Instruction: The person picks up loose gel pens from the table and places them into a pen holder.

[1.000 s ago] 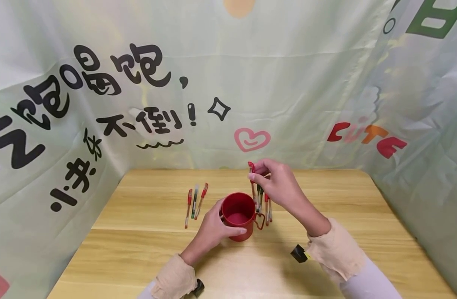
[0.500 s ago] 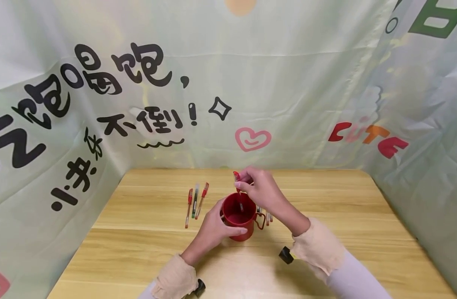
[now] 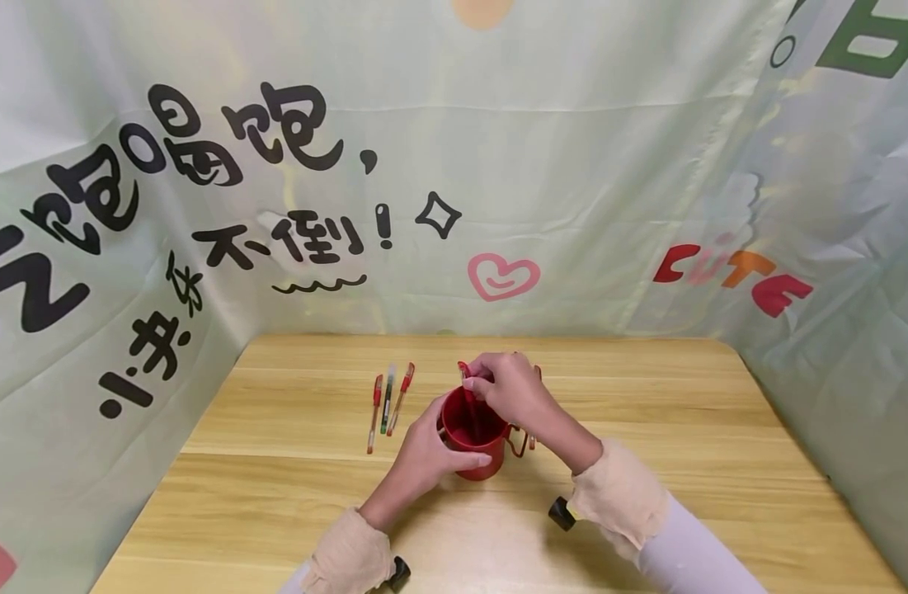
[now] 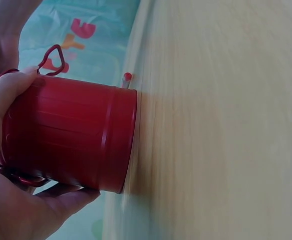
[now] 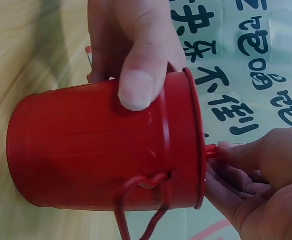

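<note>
A red metal cup (image 3: 479, 466) with wire handles stands upright on the wooden table. My left hand (image 3: 421, 452) grips it round its left side, the thumb across the front; in the left wrist view the fingers wrap the cup wall (image 4: 70, 130). Above the rim my right hand (image 3: 509, 388) pinches a red-capped pen (image 3: 464, 370) near its cap. The pen's lower part reaches down inside the cup. From the right wrist view, the red cap (image 5: 212, 151) shows between thumb and fingers just beyond the rim, and the rest is hidden in the cup.
Left of the cup lie two red-capped pens (image 3: 375, 412) and a dark pen (image 3: 388, 404) between them. More pens (image 3: 532, 440) lie right of the cup, mostly hidden by my right hand. A printed cloth (image 3: 572, 165) hangs behind the table (image 3: 275, 495).
My right hand has carried the red-capped pen left from over the right-hand pens, then lowered it into the cup. The left hand and cup have stayed in place.
</note>
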A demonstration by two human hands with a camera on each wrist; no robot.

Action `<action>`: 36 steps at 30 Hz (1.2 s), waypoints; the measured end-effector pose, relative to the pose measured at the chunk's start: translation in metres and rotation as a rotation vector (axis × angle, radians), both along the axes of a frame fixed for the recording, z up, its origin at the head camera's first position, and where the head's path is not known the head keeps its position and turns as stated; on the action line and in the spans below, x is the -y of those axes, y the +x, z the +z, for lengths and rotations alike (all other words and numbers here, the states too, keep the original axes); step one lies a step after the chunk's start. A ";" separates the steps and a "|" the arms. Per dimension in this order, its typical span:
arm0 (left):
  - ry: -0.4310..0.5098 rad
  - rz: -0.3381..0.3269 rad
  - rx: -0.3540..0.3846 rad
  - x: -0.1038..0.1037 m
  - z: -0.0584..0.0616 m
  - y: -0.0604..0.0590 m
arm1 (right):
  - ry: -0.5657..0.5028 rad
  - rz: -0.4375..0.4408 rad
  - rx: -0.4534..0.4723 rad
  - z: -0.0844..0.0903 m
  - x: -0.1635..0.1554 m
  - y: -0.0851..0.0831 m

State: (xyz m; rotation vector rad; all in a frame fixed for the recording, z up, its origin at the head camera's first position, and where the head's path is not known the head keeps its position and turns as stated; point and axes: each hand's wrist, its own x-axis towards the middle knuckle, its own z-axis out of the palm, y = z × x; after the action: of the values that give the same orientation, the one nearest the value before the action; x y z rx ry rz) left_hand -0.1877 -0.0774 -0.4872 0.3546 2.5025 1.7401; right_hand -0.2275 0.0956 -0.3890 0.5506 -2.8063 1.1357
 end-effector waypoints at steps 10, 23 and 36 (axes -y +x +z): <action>-0.005 0.003 0.002 -0.001 -0.002 0.001 | 0.048 0.018 -0.018 -0.008 0.006 0.001; 0.010 -0.001 0.011 0.000 -0.001 0.001 | 0.087 0.028 -0.030 -0.013 0.011 0.001; 0.012 -0.005 0.011 0.001 -0.001 0.000 | 0.130 -0.007 -0.042 -0.014 0.013 0.002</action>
State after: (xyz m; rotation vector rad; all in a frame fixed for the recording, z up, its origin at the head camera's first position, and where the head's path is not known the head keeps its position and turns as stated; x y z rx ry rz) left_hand -0.1874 -0.0780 -0.4884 0.3510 2.4821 1.7509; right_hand -0.2260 0.0824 -0.4032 0.5668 -2.8582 0.9342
